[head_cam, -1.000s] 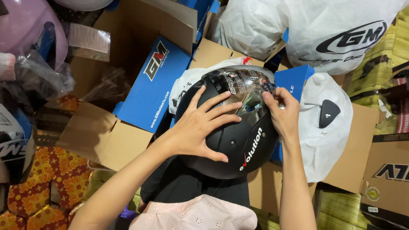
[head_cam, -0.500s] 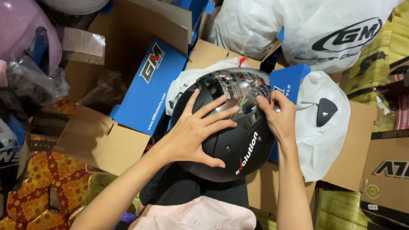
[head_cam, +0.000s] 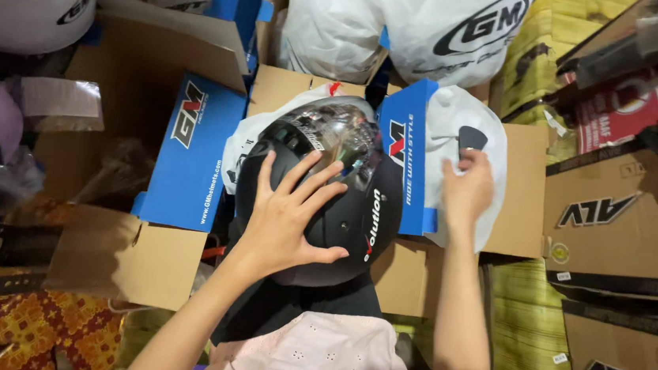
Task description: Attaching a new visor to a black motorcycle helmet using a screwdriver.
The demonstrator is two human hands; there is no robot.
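Note:
A matte black helmet with a shiny dark visor rests in front of me over an open cardboard box with blue flaps. My left hand lies flat on the helmet's shell, fingers spread. My right hand is off the helmet, to its right, with its fingers on a white cloth bag that bears a small dark patch and lies over the box's right side.
A white helmet sits at top left and a big white printed bag at the top. Stacked brown cartons stand on the right. A patterned orange cloth shows at bottom left, a pink garment at the bottom.
My right hand has left the visor's edge and moved right onto the white cloth bag. My left hand stays spread on the helmet.

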